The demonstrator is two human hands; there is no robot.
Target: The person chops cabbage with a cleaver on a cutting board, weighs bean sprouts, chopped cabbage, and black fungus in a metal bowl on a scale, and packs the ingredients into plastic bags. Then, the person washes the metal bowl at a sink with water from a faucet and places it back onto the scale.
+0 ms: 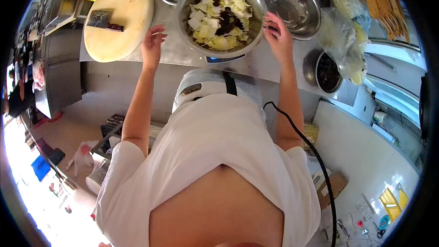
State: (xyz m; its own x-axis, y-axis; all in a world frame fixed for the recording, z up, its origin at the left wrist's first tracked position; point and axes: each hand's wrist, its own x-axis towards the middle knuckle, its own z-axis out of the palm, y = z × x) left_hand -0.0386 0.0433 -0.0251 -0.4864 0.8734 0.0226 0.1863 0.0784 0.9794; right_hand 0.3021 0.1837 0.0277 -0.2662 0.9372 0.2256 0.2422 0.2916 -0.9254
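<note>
White cloth shirt [215, 132] fills lower centre; bare left hand [153, 42] and right hand [278, 35], fingers apart, would best steady the round silver metal bowl [183, 13], top centre, evenly.

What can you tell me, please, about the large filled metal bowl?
The large bowl is round, shiny, apparently steel, with a smooth rim. Standing upright left of an empty bowl, it holds pale chopped leaves topped with dark pieces. A bluish device shows beneath its near edge. The right hand is at its rim, contact unclear; the left hand is apart.

Metal counter [169, 48], round cutting board [114, 43], blue-screened device [225, 59] beneath large bowl [259, 2], wide bowl [292, 9], smaller bowl [311, 68]
</note>
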